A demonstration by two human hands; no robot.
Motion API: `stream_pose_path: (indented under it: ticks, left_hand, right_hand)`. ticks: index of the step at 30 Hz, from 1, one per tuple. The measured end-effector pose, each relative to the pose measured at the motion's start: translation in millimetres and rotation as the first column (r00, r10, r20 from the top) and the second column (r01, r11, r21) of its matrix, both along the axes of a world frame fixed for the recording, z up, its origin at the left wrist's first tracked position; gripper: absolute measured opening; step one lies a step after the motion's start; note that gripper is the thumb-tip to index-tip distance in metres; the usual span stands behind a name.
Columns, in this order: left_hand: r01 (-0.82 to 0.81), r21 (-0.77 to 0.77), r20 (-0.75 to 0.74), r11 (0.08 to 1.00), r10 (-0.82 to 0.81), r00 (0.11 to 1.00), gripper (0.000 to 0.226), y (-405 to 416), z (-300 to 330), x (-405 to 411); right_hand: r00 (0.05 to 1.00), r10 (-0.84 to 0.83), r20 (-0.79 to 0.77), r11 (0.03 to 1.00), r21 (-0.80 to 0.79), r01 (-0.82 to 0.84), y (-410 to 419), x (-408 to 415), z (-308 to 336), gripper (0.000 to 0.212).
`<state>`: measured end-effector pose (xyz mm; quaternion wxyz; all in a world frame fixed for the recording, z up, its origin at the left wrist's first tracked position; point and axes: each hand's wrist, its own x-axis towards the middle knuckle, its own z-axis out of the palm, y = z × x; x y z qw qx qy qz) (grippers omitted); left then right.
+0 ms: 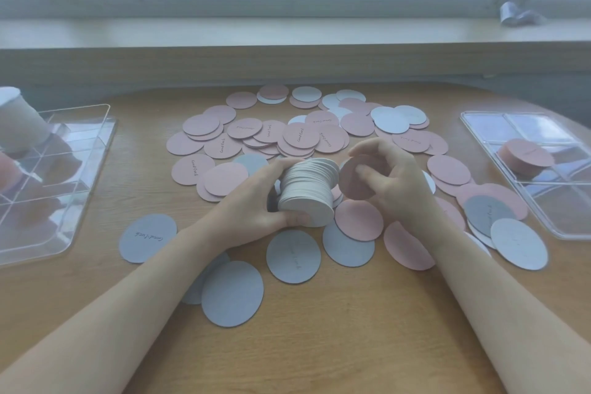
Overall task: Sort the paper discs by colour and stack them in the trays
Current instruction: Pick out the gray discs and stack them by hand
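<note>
Pink and grey-blue paper discs lie scattered over the wooden table (319, 345). My left hand (256, 201) grips a thick stack of discs (308, 190) on its side at the centre. My right hand (393, 182) pinches a single pink disc (358, 177) right beside that stack. A clear divided tray (80, 169) sits at the left with a white stack (19, 118) in it. Another clear tray (563, 221) at the right holds a pink stack (524, 157). Loose grey-blue discs (232, 293) lie near my forearms and pink discs (299, 136) pile up behind my hands.
A window sill (287, 32) runs along the far side of the table, with a crumpled silver wrapper (518, 14) on it at the right. Bare wood shows between my forearms at the near edge.
</note>
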<state>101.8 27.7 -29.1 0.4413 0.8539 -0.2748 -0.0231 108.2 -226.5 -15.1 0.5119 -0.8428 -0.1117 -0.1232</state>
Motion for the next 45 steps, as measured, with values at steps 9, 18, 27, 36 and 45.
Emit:
stream_pose_path:
  ticks: [9, 18, 27, 36, 45]
  left_hand:
    - [-0.003, -0.018, -0.016, 1.0, 0.002, 1.0, 0.08, 1, -2, 1]
    - [-0.003, -0.013, -0.025, 1.0, 0.002, 1.0, 0.079, 0, -3, 2]
    - [-0.01, -0.01, -0.033, 1.0, 0.01, 0.999, 0.079, 0, -2, 1]
    - [-0.022, 0.011, 0.0, 1.0, 0.022, 1.0, 0.074, 0, 0, 0]
    - [-0.011, 0.012, 0.041, 1.0, 0.01, 0.999, 0.084, 0, -1, 2]
  right_hand:
    - [0.973, -0.233, -0.007, 0.783, -0.595, 0.183, -40, 16, -1, 0.038]
    - [0.902, -0.365, -0.232, 0.649, -0.758, 0.067, -61, 13, 12, 0.052]
    - [0.92, -0.378, 0.098, 0.76, -0.535, 0.369, -58, 12, 9, 0.021]
    - [0.994, -0.104, 0.042, 0.993, 0.054, 0.102, -12, -5, 14, 0.012]
    - [0.991, 0.137, 0.013, 0.985, -0.106, -0.134, 12, -14, 3, 0.02]
